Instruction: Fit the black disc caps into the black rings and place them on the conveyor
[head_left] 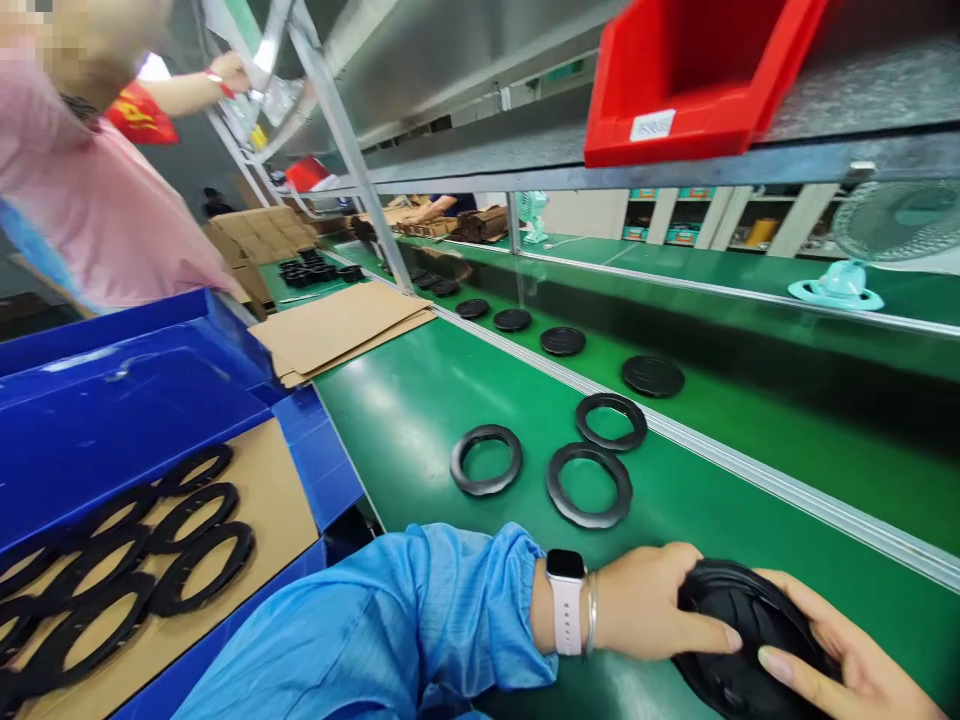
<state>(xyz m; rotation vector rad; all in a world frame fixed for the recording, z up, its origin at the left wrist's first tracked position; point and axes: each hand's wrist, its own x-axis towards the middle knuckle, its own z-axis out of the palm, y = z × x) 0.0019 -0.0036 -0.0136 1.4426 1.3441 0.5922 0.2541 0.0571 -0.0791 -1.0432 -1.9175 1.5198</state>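
On green table (420,400), left hand (652,615) and right hand (840,660) clasp black disc (750,640).

The left hand (649,615) comes out of a loose, bright blue sleeve (397,625) of thin, smooth cloth, gathered into a puckered elastic cuff (521,600) just behind the wrist. Next to the cuff, toward the hand, sits a smartwatch (566,566) with a dark square face on a pale pink strap. A thin silver bangle (592,612) lies beside it, closer to the knuckles. The right hand (847,655) is bare, its nails (772,657) long and glossy.
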